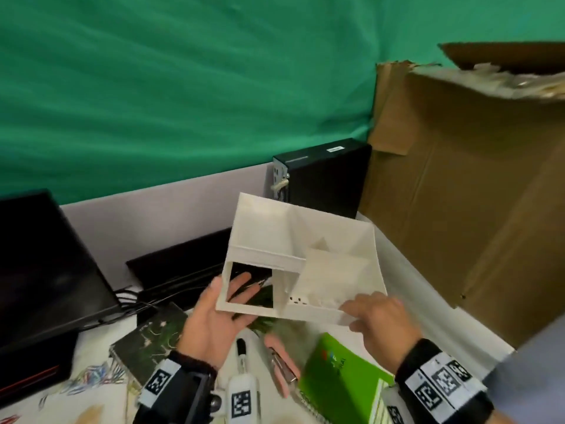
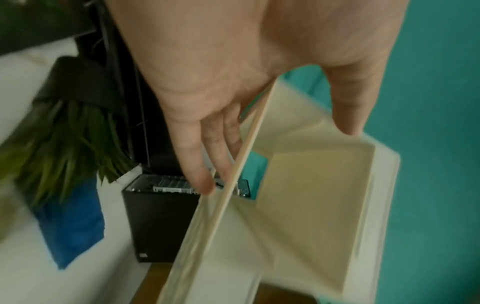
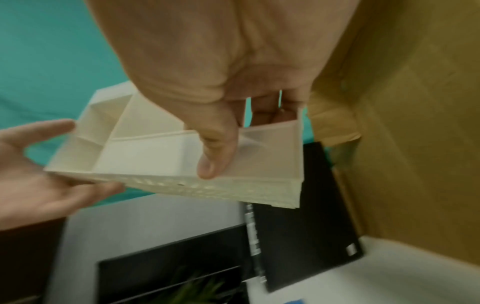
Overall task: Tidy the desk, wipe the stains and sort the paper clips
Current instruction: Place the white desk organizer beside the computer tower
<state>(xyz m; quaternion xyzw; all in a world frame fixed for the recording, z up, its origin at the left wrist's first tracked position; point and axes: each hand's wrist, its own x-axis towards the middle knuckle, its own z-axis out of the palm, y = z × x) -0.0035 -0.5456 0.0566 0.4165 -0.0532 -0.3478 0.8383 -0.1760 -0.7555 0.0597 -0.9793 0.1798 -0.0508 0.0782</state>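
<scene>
Both hands hold a cream desk organizer [image 1: 272, 240] w/ several compartments up in the air above the table [image 1: 91, 341], tilted, open side toward the camera. Left hand [image 1: 214, 316] is under its near-left corner: palm up, fingers spread and fairly straight beneath the bottom, thumb up along the left wall; fingers show through a cut-out window. Right hand [image 1: 379, 319] grips the near-right edge, thumb inside a compartment, other fingers curled round the far wall per the right wrist view.

On the table below: colored paper clips [image 1: 91, 374] in a loose heap at near left, a dark notebook [image 1: 146, 338] just right of them, a marker [image 1: 241, 350], a pink stapler [image 1: 281, 362], a green spiral notebook [image 1: 339, 371]. Green plant leaves [image 1: 263, 298] lie under the organizer. Far side: laptop [image 1: 46, 270] at left, black PC box [image 1: 324, 175], cardboard box [image 1: 464, 194] at right.
</scene>
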